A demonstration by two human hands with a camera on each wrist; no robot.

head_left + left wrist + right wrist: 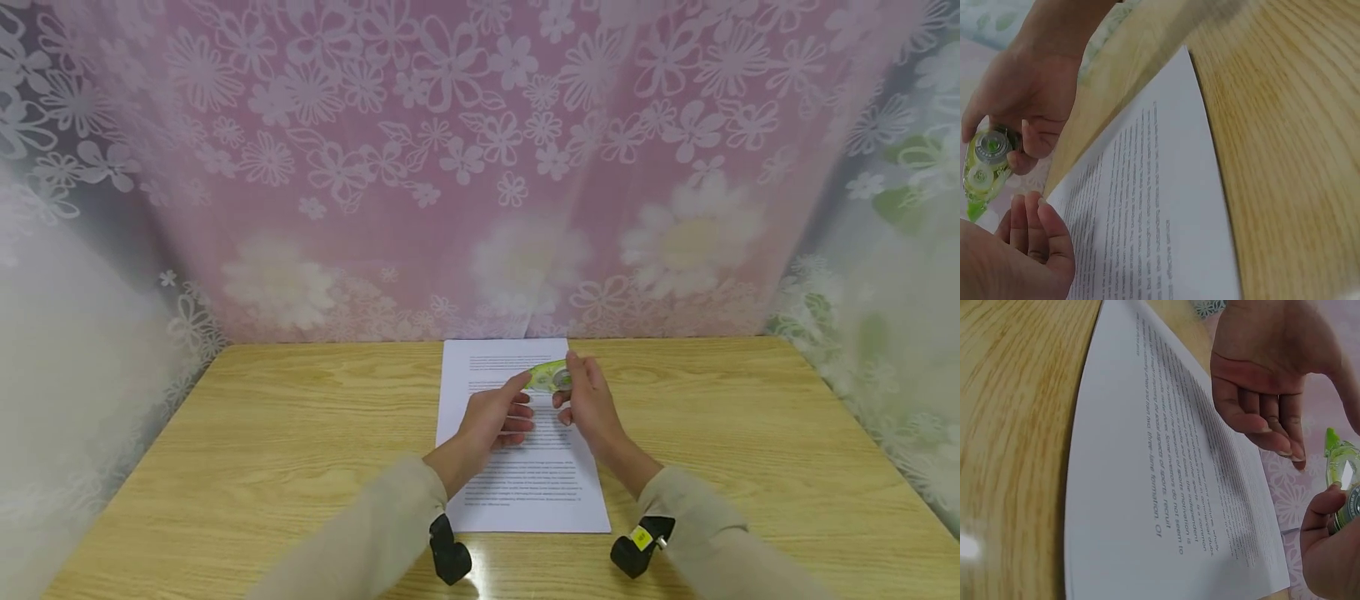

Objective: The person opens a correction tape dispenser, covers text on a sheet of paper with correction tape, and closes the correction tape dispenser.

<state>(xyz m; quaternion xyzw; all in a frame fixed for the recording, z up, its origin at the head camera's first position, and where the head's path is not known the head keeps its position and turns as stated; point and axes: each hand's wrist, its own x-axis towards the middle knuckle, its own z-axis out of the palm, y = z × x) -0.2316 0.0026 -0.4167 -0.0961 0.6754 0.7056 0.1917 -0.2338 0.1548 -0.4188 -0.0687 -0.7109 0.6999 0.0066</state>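
Observation:
A green, see-through correction tape [546, 377] is held up over the printed paper [525, 492] by my right hand [594, 410], which grips its rounded body between thumb and fingers. Its bright green tip [977, 209] points toward my left hand [491, 418]. That hand is raised beside the tip, its fingers loosely bent; whether it touches the tip I cannot tell. In the right wrist view, the left palm [1266, 369] faces the camera, and the tape's tip [1331, 436] shows near the left thumb. The paper lies flat under both hands, lines of text on it.
A wood-grain table [300, 450] carries the paper, which reaches back to the table's far edge. Behind stands a pink curtain [420, 208] with white flowers, and pale floral curtains [885, 317] hang at the sides. Black wrist cameras [450, 552] sit at both sleeves.

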